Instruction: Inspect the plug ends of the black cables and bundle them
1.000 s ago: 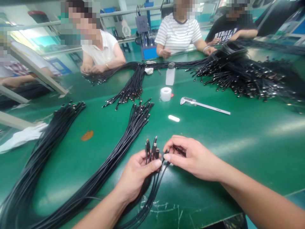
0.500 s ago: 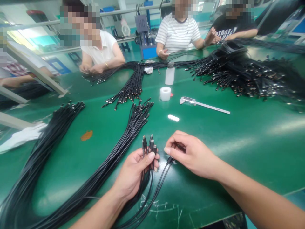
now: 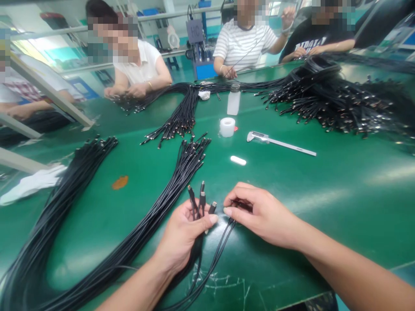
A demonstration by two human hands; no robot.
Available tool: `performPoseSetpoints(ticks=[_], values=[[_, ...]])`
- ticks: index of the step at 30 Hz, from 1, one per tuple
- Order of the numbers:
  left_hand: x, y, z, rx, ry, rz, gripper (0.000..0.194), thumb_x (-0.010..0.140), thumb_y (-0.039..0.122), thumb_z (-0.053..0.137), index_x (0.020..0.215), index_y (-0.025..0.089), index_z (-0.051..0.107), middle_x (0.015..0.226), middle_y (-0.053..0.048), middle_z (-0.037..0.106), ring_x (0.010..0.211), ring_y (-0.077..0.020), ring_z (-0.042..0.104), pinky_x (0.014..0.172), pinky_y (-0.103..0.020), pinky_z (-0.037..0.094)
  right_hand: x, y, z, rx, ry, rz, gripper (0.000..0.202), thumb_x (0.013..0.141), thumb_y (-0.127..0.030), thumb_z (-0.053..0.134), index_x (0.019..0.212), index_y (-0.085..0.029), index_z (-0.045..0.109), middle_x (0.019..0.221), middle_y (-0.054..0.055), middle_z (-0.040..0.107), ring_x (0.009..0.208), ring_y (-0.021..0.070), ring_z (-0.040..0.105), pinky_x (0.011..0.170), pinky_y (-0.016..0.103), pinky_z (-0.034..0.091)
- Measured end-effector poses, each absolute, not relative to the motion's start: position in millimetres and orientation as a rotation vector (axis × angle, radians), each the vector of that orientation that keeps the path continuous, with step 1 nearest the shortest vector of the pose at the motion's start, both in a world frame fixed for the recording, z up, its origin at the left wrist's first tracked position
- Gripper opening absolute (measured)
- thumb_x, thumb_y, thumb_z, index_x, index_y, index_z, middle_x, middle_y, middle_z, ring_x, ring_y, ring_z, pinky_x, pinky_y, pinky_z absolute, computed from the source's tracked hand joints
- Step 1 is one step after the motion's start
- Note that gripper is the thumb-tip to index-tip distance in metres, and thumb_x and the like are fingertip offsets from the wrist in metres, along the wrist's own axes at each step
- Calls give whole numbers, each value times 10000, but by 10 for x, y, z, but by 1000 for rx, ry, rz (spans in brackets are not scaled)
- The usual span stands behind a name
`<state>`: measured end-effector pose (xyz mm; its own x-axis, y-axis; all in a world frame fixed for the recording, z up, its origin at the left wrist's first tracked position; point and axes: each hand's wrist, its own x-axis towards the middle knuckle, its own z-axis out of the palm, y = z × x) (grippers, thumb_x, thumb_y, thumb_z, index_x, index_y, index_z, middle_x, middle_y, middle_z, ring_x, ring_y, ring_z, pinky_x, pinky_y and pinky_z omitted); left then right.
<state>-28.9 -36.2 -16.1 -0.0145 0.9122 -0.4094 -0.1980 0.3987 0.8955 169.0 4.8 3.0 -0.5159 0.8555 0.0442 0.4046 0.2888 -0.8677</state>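
Several black cables with metal-tipped connectors [image 3: 202, 198] stand up out of my left hand [image 3: 181, 233], which is closed around them with the thumb across the front. Just to the right, my right hand [image 3: 259, 214] pinches the ends of a couple of black cables [image 3: 222, 242] between thumb and fingers; their connectors are mostly hidden by the fingers. These cables run down toward the table's near edge. A long cable bundle [image 3: 155, 216] curves across the green table [image 3: 292, 268] to the left of my hands.
Beyond my hands lie a small white piece [image 3: 238, 160], a caliper [image 3: 282, 144], a white roll [image 3: 227, 127] and a bottle [image 3: 234, 99]. A large cable pile [image 3: 324, 95] is at the back right. A white glove [image 3: 32, 183] lies left. People sit across the table.
The connectors in my left hand have fanned apart, one now leaning right by the thumb. My right hand has stayed nearly in place. Across the table, a person in stripes has raised a hand.
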Motion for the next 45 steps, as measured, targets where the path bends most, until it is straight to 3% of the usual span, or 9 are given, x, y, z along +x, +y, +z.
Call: performPoseSetpoints(ticks=[13,26,30,43,45], values=[[-279,-400,-199,873,1258,967,400,652,277,875,844,131,556,759,36,568,662,-47,500,627,-149,423,1666,30,-5,-1047,-2042,1110,104,922,-197,606,960,-190,703,891,7,640,810,112,580,725,253,446],[-293,-416,-211,997,1302,910,353,687,311,845,862,140,590,808,14,617,749,-91,567,721,-195,461,1659,23,-74,-987,-2120,1005,114,907,-131,615,883,-173,718,825,6,651,777,113,593,717,242,450],[-296,-409,-226,1001,1322,906,363,679,317,850,862,138,594,803,13,622,739,-91,569,711,-194,456,1673,37,-69,-977,-2186,964,146,909,-81,585,912,-157,709,833,15,637,784,114,585,726,243,445],[-309,-410,-248,990,1330,903,397,671,348,865,857,135,586,776,23,584,684,-69,500,647,-179,409,1682,31,-40,-1017,-2108,929,142,946,-192,580,832,-153,657,792,14,594,743,116,549,684,253,425],[-307,-409,-246,971,1294,908,393,668,340,869,863,136,597,783,21,589,680,-69,502,645,-182,411,1681,24,-45,-974,-2095,922,94,932,-157,580,903,-151,669,843,26,610,784,120,561,704,253,439]])
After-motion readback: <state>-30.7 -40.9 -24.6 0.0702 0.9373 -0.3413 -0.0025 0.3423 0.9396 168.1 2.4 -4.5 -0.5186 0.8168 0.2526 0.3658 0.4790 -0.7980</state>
